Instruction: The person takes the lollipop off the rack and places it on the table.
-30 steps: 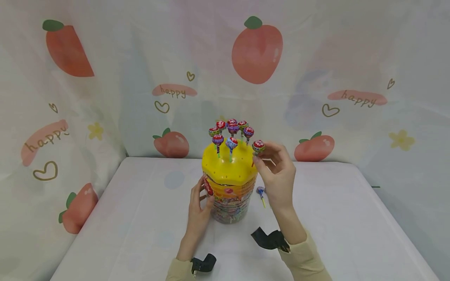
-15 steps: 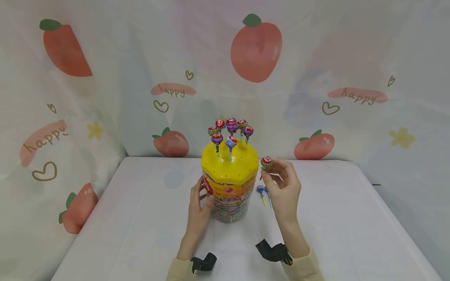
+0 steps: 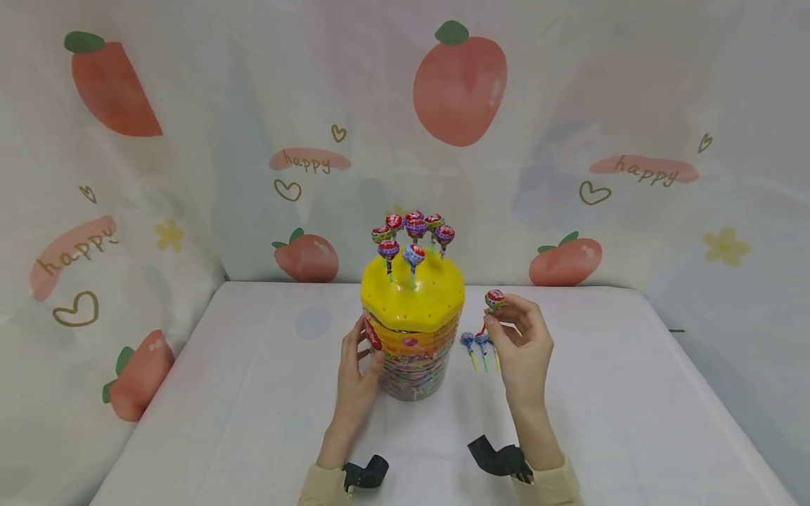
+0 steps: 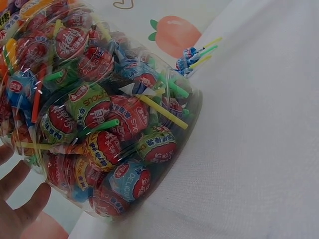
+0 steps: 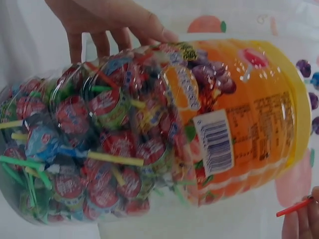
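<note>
Lollipop (image 3: 494, 300) on a red stick (image 5: 294, 207) is pinched by the right hand (image 3: 526, 348) above the bench (image 3: 607, 407), beside the jar (image 3: 413, 376). The jar's side is touched by the left hand (image 3: 357, 379), its fingers spread, some tips hidden. Upright lollipops (image 3: 388, 249) in the yellow lid (image 3: 411, 306) are overlapped at the back. Of three blue lollipops (image 3: 482, 338) on the bench, one is partly covered by the right hand, which is cut off in the right wrist view.
</note>
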`<act>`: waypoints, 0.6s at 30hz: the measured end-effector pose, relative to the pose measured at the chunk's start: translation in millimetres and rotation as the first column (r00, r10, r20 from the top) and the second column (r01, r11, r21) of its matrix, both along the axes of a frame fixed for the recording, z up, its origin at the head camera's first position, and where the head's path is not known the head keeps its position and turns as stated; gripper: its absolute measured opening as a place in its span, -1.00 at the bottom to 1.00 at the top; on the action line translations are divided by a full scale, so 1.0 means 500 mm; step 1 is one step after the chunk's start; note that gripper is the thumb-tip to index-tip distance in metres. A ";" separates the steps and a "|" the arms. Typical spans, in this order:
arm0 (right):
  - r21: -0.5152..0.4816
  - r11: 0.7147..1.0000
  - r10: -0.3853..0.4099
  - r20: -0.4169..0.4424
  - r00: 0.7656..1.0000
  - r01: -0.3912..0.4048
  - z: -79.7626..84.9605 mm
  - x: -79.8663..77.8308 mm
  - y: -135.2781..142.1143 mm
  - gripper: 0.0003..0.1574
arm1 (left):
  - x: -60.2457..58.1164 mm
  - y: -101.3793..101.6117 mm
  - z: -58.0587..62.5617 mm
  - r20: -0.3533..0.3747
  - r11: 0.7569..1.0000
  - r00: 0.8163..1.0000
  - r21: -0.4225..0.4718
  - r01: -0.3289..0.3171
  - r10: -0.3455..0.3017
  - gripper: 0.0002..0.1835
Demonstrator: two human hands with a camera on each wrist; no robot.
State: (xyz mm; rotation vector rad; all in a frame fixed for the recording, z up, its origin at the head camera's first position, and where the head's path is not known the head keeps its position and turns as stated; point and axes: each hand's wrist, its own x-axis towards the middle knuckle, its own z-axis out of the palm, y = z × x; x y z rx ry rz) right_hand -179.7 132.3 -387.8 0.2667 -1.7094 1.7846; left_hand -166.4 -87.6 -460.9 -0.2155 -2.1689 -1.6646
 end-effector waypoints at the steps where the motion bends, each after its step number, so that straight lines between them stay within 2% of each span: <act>1: 0.007 1.000 -0.010 0.013 1.000 0.010 -0.003 -0.002 0.003 -0.56 | 0.000 -0.001 0.000 -0.002 1.000 1.000 -0.001 0.001 -0.001 -0.29; 9: 0.039 0.995 -0.095 0.136 0.986 0.091 -0.036 -0.033 0.029 -0.57 | 0.001 -0.002 0.002 0.009 1.000 1.000 0.003 0.005 -0.005 -0.29; 18: 0.048 0.990 -0.138 0.273 0.952 0.130 -0.079 -0.072 0.076 -0.55 | 0.002 -0.001 0.003 0.015 1.000 1.000 0.004 0.002 -0.002 -0.29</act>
